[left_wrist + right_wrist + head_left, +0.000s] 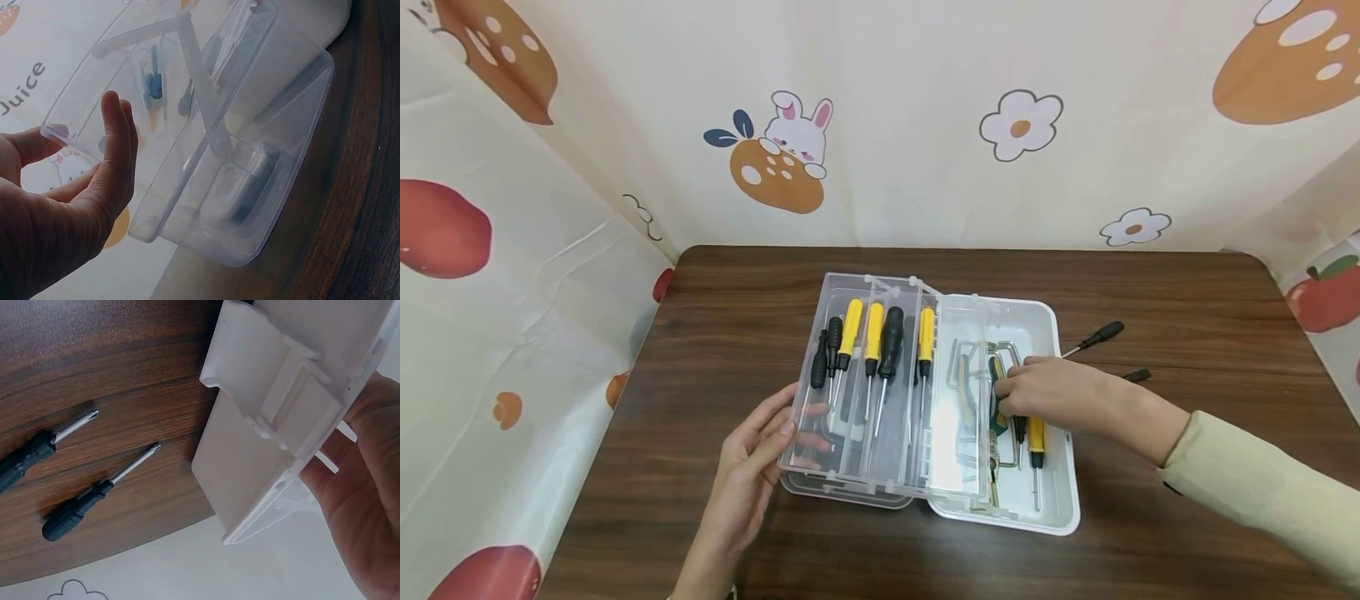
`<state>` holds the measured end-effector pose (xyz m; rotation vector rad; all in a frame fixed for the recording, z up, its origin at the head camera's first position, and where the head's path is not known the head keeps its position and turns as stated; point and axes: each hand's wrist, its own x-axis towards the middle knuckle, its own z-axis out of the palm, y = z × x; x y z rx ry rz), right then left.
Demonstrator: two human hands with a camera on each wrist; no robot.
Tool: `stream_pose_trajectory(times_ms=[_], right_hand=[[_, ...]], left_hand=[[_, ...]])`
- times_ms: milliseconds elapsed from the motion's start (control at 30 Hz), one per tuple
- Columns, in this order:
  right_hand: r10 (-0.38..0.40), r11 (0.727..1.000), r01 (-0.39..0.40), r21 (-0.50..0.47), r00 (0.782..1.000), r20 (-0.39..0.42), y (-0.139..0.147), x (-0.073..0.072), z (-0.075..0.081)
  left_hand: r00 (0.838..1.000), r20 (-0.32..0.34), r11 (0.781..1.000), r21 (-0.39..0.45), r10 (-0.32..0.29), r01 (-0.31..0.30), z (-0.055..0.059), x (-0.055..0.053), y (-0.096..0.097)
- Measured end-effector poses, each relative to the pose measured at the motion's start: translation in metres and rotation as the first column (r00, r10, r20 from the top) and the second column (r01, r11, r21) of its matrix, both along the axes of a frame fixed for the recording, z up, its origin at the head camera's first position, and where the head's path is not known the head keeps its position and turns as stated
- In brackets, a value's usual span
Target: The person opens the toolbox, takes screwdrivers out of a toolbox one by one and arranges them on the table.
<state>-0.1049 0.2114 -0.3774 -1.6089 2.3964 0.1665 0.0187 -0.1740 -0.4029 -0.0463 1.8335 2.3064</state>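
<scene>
On the left, my left hand [760,467] grips the edge of a clear compartment tray [850,471], thumb on top and fingers seen through the plastic below. Inside lie several screwdrivers with black or yellow handles, such as a black screwdriver [891,342]. My right hand [1052,392] reaches down into the white toolbox base [1063,500], its fingertips at a green-handled tool [997,417]; whether it holds that cannot be told. Beside these fingers lie a yellow-handled screwdriver [1036,437] and several hex keys [1011,354]. In the right wrist view the box wall [250,469] hides the fingertips.
Two black screwdrivers lie on the brown wooden table [1187,333], right of the box: one farther back [1103,333], another nearer [1137,376]. A clear lid [300,125] lies under the tray. Patterned cloth [910,125] hangs behind the table and at its sides.
</scene>
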Motion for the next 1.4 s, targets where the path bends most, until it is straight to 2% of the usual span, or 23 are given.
stream_pose_trajectory(times_ms=[200, 467, 633, 867, 1033, 1167, 1267, 1400], right_hand=[[0.015, 1.0, -0.015, -0.004, 1.0, -0.011, 0.0, 0.0, -0.001], [0.03, 0.999, -0.03, -0.021, 0.999, -0.02, 0.001, 0.0, -0.003], [0.037, 0.999, -0.037, -0.006, 0.999, -0.035, 0.001, 0.002, -0.003], [0.039, 0.999, -0.039, 0.001, 0.991, -0.127, 0.003, 0.006, 0.005], [0.008, 0.999, -0.015, -0.049, 0.989, -0.146, 0.011, 0.008, 0.009], [-0.038, 0.991, 0.014, -0.135, 0.983, -0.181, 0.022, 0.011, 0.01], [-0.082, 0.974, 0.035, -0.223, 0.975, -0.205, 0.031, 0.012, 0.013], [-0.149, 0.939, 0.07, -0.336, 0.965, -0.215, 0.043, 0.013, 0.015]], left_hand=[[1.0, -0.008, 1.0, 0.005, -0.002, 0.002, -0.001, 0.0, 0.001], [0.998, -0.055, 0.999, 0.044, -0.011, 0.013, -0.002, 0.0, 0.0], [0.998, -0.055, 0.999, 0.039, -0.013, 0.015, -0.003, 0.0, 0.001], [0.999, -0.053, 0.999, 0.036, -0.009, 0.01, -0.003, 0.001, 0.0], [0.998, -0.06, 1.0, 0.028, -0.012, 0.014, -0.003, 0.001, 0.0], [0.999, -0.053, 1.0, 0.017, -0.012, 0.013, -0.003, 0.0, 0.0], [0.999, -0.048, 1.0, 0.014, -0.013, 0.013, -0.003, 0.0, 0.0], [0.999, -0.045, 1.0, 0.013, -0.007, 0.008, -0.003, 0.0, 0.0]])
